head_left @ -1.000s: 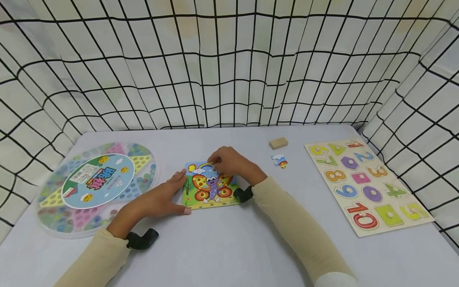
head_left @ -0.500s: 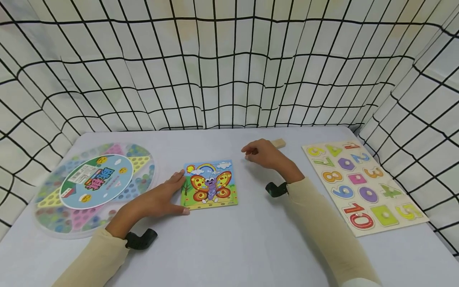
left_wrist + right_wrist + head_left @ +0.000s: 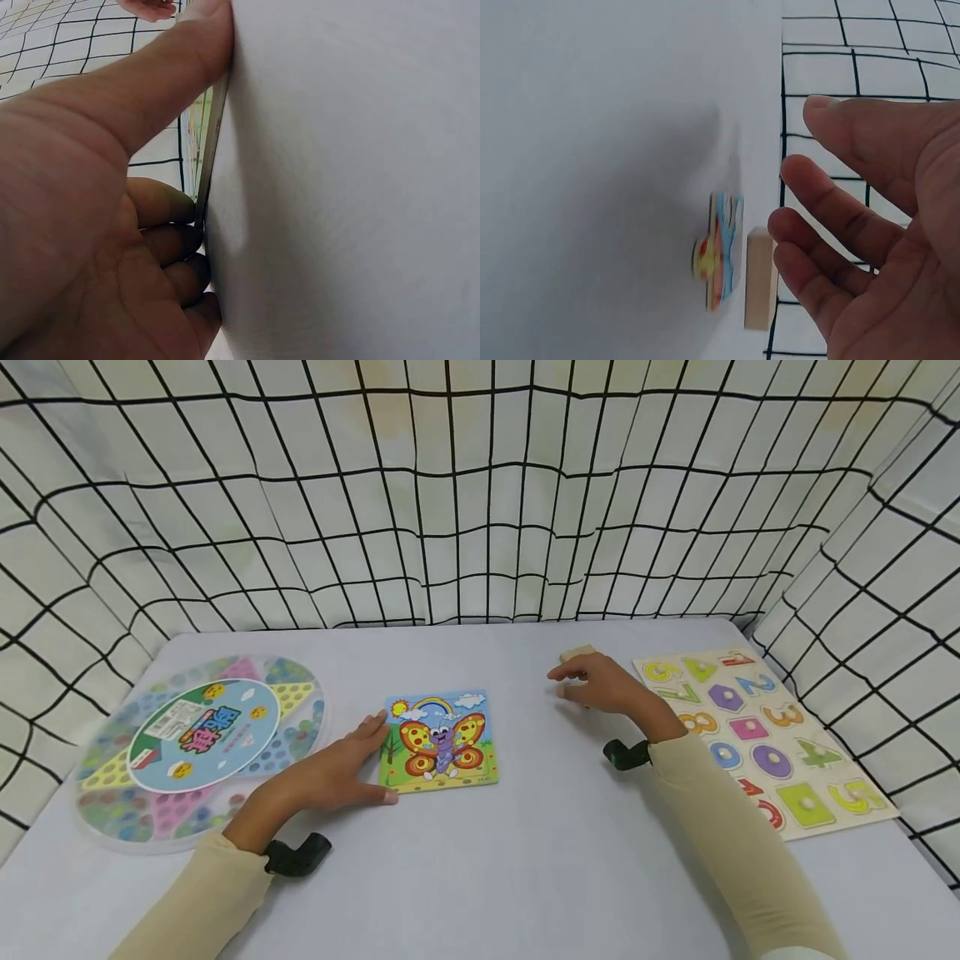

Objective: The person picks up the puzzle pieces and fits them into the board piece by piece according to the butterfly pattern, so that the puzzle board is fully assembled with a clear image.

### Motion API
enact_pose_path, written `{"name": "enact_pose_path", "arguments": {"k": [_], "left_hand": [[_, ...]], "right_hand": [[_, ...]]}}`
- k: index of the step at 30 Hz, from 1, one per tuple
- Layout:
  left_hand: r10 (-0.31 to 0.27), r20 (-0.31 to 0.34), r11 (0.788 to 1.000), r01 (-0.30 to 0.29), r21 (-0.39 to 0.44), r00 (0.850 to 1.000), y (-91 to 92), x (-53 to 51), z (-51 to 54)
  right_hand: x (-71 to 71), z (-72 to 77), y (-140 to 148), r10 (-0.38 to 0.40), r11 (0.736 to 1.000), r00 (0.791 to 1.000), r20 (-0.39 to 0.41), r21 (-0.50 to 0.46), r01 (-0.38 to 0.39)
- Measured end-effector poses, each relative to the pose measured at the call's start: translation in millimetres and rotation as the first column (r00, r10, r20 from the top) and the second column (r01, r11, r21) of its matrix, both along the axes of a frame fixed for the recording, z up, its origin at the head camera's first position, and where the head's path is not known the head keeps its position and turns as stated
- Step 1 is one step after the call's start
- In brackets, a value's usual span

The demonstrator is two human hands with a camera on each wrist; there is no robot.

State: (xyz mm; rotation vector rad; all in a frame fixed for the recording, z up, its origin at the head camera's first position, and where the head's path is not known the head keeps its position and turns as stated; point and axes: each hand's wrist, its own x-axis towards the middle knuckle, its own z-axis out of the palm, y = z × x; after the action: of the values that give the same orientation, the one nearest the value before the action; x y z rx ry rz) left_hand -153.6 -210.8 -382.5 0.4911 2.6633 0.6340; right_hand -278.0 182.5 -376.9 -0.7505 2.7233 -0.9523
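A square butterfly jigsaw puzzle (image 3: 441, 743) lies flat on the table, left of centre. My left hand (image 3: 337, 777) rests along its left side, fingers at the upper corner and thumb at the lower one; in the left wrist view, the left hand's thumb and fingertips (image 3: 180, 281) meet the table by the board's thin edge. My right hand (image 3: 603, 683) hovers to the right, fingers loosely bent and holding nothing. Near it in the right wrist view lies a loose puzzle piece (image 3: 724, 247) in blue, red and yellow; the hand hides it in the head view.
Just behind the right hand is a small wooden block (image 3: 577, 652). A number-and-shape peg board (image 3: 783, 781) lies at the right, partly under the right forearm. At the left is a round Chinese checkers set (image 3: 202, 747). Black netting (image 3: 487, 535) and white cloth surround the table.
My right hand has left the puzzle's top edge and moved right, over the loose piece and beside the wooden block. The left hand has stayed at the puzzle's left side.
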Motion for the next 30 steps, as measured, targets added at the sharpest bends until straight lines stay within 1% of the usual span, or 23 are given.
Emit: {"name": "enact_pose_path", "arguments": {"k": [4,8,13,15,18,20,22,25,30], "left_hand": [[0.006,-0.001,1.000,-0.006,-0.006,1.000,1.1,-1.3,1.2],[0.005,0.009,1.000,-0.005,-0.007,1.000,1.7,-2.0,0.2],[0.008,0.015,1.000,-0.008,-0.002,1.000,2.3,-2.4,-0.9],[0.011,0.017,1.000,-0.011,0.002,1.000,1.7,-1.3,-0.3],[0.009,0.017,1.000,-0.010,0.006,1.000,1.8,-0.6,-0.2],[0.007,0.013,1.000,-0.007,0.005,1.000,2.0,-0.4,-0.4],[0.003,0.010,1.000,-0.003,0.006,1.000,2.1,-0.5,-0.7],[-0.002,0.007,1.000,0.002,0.007,1.000,2.3,-1.3,-1.1],[0.001,0.008,1.000,-0.001,0.003,1.000,1.6,-1.1,-1.1]], "right_hand": [[1.5,-0.6,12.4,-0.022,0.999,1.000,-0.002,0.043,0.022],[3.8,-4.2,21.0,-0.060,0.994,0.998,0.000,0.096,0.059],[1.0,-8.2,24.1,-0.078,0.986,0.996,0.039,0.149,0.072],[-0.6,-7.2,22.9,-0.088,0.979,0.994,0.064,0.191,0.074],[-0.6,-6.1,24.0,-0.120,0.958,0.988,0.094,0.273,0.090],[0.0,-5.1,25.7,-0.136,0.951,0.983,0.120,0.293,0.096],[0.7,-4.4,27.9,-0.153,0.952,0.978,0.145,0.288,0.106],[0.5,-3.7,31.0,-0.157,0.967,0.972,0.174,0.228,0.116],[-0.2,-4.2,33.8,-0.125,0.987,0.970,0.210,0.125,0.101]]}}
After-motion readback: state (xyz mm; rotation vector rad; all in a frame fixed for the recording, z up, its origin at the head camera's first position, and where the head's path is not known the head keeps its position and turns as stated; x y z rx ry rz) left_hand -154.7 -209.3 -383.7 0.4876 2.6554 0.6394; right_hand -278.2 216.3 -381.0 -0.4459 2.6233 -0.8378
